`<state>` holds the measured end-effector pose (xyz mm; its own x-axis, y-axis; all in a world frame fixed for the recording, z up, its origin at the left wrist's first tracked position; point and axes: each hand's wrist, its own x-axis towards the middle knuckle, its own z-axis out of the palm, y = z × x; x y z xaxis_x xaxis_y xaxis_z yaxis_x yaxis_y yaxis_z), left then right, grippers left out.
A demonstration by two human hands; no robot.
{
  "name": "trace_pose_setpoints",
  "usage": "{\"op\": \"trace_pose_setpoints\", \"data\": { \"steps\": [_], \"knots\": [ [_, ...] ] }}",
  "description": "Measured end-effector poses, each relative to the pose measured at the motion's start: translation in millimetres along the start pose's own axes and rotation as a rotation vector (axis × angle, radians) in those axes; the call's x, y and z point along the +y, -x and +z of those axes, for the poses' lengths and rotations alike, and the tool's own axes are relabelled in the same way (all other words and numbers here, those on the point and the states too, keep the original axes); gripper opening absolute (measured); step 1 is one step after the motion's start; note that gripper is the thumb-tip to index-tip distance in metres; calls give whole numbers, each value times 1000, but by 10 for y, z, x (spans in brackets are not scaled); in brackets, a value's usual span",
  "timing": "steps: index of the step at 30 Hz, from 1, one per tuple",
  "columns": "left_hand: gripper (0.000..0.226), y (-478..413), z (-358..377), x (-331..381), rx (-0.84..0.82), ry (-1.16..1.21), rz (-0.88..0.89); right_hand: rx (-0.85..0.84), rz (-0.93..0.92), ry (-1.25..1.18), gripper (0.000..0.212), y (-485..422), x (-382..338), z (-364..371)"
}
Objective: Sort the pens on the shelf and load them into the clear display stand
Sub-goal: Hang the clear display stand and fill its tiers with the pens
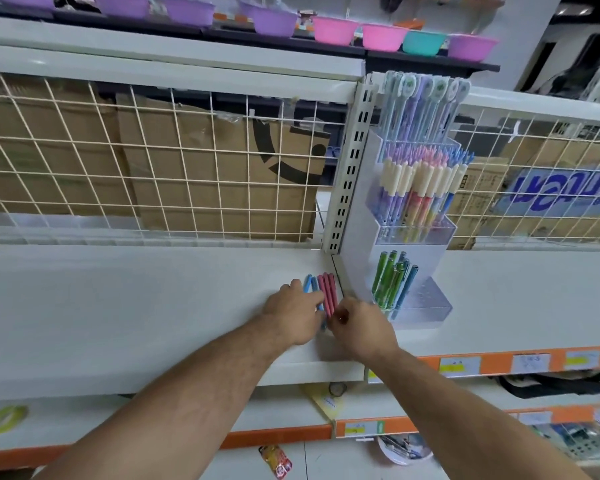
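Several pens lie side by side on the white shelf [118,299]: blue pens [309,284] on the left, pink pens [328,289] on the right. My left hand [291,313] rests on the blue pens with its fingers curled over them. My right hand [364,327] pinches the near ends of the pink pens. Just right of the pens stands the clear display stand [426,306]. Its lowest tier holds green and teal pens [394,282], its middle tier pastel pens [423,188], its top tier tall pens [423,102].
A wire grid [153,161] with cardboard boxes behind it backs the shelf. A slotted upright post [350,168] stands beside the stand. Coloured plastic bowls [333,29] line a high shelf. Orange price rails [499,363] run along the shelf fronts below.
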<state>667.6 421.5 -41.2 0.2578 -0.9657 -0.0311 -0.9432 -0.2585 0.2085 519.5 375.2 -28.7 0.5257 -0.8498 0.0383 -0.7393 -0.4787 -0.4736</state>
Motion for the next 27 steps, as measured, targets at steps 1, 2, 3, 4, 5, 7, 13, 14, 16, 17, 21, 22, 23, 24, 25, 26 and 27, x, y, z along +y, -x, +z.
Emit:
{"op": "trace_pose_setpoints", "data": {
  "steps": [1, 2, 3, 4, 5, 7, 13, 14, 16, 17, 21, 22, 23, 24, 25, 26, 27],
  "knots": [
    [35, 3, 3, 7, 2, 2, 8, 1, 2, -5, 11, -3, 2, -9],
    [38, 6, 6, 16, -6, -2, 17, 1, 1, -7, 11, -9, 3, -18],
    [39, 9, 9, 25, -16, -13, 23, 1, 0, -7, 10, -18, 4, -23],
    [39, 10, 9, 31, -22, -24, 24, 0, -1, -5, 10, -23, 9, -28],
    [38, 9, 7, 35, -18, -26, 18, -3, -1, -4, 10, -29, 13, -31],
    [35, 1, -7, 33, 20, -4, -9, -6, -4, 5, 12, -37, 28, -30],
    [32, -21, -72, 7, 14, -106, -147, 7, -19, 4, 9, -98, 33, 1],
    [35, -31, -77, 5, 6, -101, -167, 2, -23, 6, 9, -102, 38, 13],
    [37, -51, -98, 10, -11, -36, -223, -12, -26, 16, 10, -107, 50, 34],
    [34, -64, -117, 11, -25, 12, -268, -17, -26, 20, 11, -107, 56, 40],
    [18, -81, -202, -30, -125, 94, -383, -21, -40, 24, 12, -95, 53, 45],
    [18, -77, -213, -40, -133, 71, -376, -24, -39, 21, 12, -86, 45, 44],
    [16, -61, -222, -48, -132, 50, -370, -27, -36, 19, 11, -77, 40, 40],
    [14, -42, -223, -52, -134, 42, -367, -29, -32, 17, 11, -65, 39, 35],
    [13, -22, -214, -59, -137, 52, -371, -31, -28, 12, 12, -53, 40, 28],
    [12, -4, -206, -65, -136, 77, -380, -32, -26, 5, 13, -39, 42, 21],
    [10, 13, -206, -66, -133, 123, -394, -33, -24, -6, 14, -24, 44, 11]
  ]
}}
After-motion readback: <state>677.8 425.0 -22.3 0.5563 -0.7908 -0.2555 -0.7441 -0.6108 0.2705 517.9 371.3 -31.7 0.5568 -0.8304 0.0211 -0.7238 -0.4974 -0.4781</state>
